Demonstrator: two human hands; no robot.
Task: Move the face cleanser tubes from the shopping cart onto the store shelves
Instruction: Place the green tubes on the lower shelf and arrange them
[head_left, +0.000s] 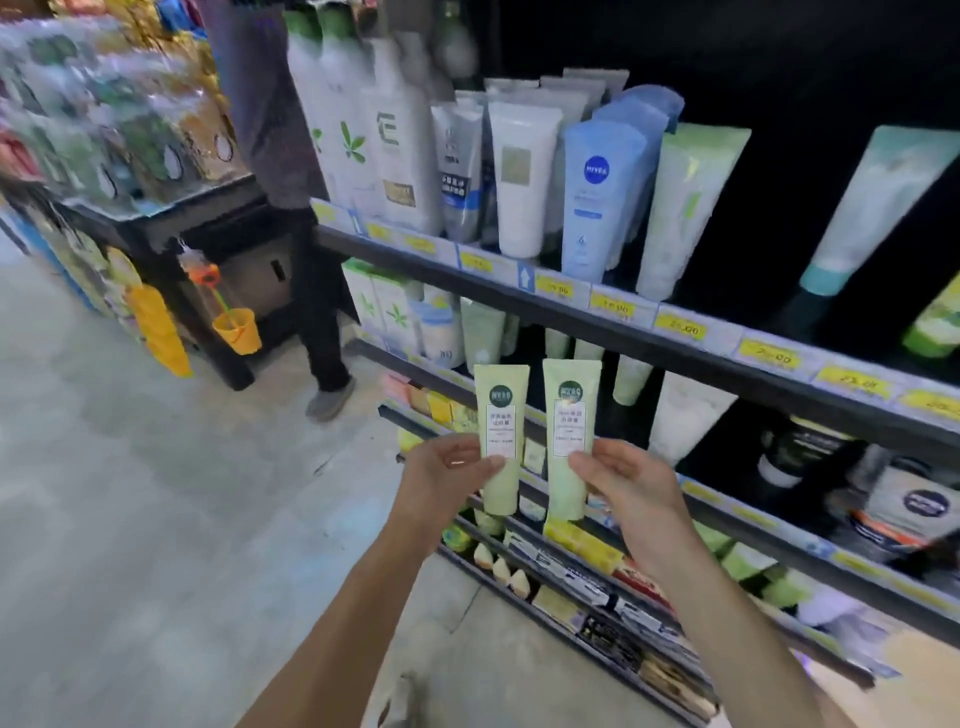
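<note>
I hold two pale green face cleanser tubes upright in front of the shelves, caps down. My left hand (447, 467) pinches the left tube (501, 410) near its lower half. My right hand (631, 480) pinches the right tube (570, 410) the same way. Both tubes hang in the air level with the second shelf (675, 358), a little in front of its dark rail. Other cleanser tubes (524, 182) stand on the shelf above. The shopping cart is not in view.
A person in dark trousers (322, 332) stands at the shelf's far end. A dark display stand (171, 228) with snack packs and a hanging orange bucket (238, 330) is at the left. Grey floor (156, 519) lies between. Lower shelves hold boxes and small tubes.
</note>
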